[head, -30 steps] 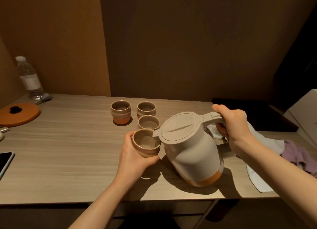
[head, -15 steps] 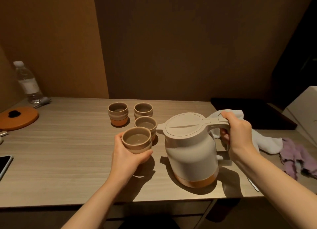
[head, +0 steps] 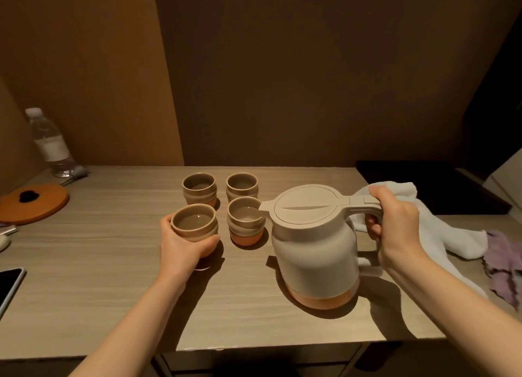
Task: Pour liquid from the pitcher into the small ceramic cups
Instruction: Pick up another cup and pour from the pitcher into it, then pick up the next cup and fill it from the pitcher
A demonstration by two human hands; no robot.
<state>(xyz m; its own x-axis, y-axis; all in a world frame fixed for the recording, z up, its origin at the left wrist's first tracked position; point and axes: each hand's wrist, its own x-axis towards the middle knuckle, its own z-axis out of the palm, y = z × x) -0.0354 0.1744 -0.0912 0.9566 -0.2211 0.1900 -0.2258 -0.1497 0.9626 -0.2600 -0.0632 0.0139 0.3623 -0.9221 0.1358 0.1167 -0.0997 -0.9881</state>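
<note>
Left hand (head: pixel 183 243): fingers wrapped round filled ceramic cup (head: pixel 195 225), left of centre frame; whether cup base touches bench (head: pixel 99 263) cannot be told.
Right hand (head: pixel 395 224): fingers closed on handle of pitcher (head: pixel 316 249).
Pitcher: upright on bench, lower right of centre, lid shut, spout over front-right cup (head: pixel 245 221).
Back cups: two (head: pixel 199 188) (head: pixel 242 186), side by side behind.
Right edge: white towel (head: pixel 440 232) seen behind right hand.
</note>
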